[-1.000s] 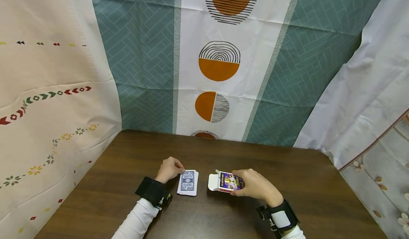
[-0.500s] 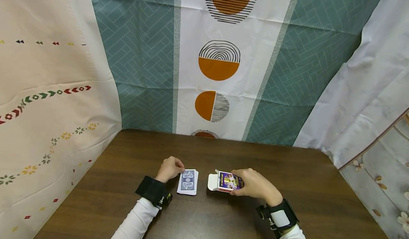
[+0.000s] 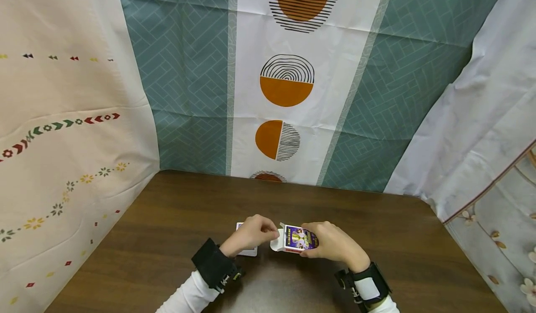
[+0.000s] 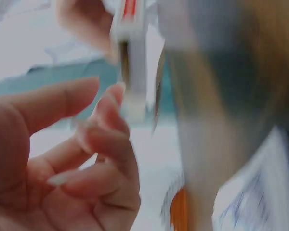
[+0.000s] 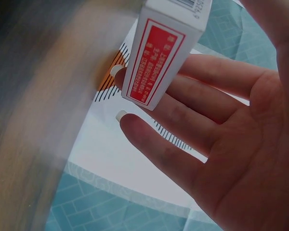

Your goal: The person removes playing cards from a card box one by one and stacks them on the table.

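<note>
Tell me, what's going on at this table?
A person is handling a small card box with bare hands. The right hand grips the purple-fronted box, its flap open toward the other hand. The left hand is at that open end, holding nothing that I can see; whether it touches the box is unclear. A stack of playing cards lies on the brown table, partly hidden by the left hand in the head view.
</note>
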A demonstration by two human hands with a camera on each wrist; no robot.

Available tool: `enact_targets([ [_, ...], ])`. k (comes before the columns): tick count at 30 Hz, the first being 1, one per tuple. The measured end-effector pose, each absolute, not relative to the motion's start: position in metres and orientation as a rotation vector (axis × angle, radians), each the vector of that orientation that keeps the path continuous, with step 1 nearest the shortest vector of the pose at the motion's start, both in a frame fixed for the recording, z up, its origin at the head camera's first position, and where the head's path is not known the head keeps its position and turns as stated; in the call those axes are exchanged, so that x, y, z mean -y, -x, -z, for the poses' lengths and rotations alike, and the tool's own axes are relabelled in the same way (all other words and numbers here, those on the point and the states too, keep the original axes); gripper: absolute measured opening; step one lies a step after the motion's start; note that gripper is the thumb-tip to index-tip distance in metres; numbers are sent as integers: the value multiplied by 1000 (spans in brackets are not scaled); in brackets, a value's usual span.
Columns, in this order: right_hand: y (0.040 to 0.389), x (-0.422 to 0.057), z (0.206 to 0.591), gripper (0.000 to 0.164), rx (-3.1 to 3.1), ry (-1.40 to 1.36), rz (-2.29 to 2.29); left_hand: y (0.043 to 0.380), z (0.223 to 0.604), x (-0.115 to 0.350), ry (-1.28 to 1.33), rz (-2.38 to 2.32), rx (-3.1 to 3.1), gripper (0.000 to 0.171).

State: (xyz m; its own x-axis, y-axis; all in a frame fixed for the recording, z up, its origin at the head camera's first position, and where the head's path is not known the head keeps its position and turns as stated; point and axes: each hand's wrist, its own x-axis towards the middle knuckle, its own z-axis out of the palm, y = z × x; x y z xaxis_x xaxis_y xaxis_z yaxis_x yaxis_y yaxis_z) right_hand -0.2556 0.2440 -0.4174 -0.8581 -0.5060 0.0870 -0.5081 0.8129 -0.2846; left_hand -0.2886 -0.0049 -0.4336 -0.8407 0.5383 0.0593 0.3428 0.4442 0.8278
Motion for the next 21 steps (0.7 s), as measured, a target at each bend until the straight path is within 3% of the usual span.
enact_targets([
  [12,252,-240,415,58,2987,-864,-475,282,450,-10,-672,-1487,-2371,26],
  [21,250,-240,411,59,2971,-870,-467,282,447,-8,-631,-1516,-2267,24],
])
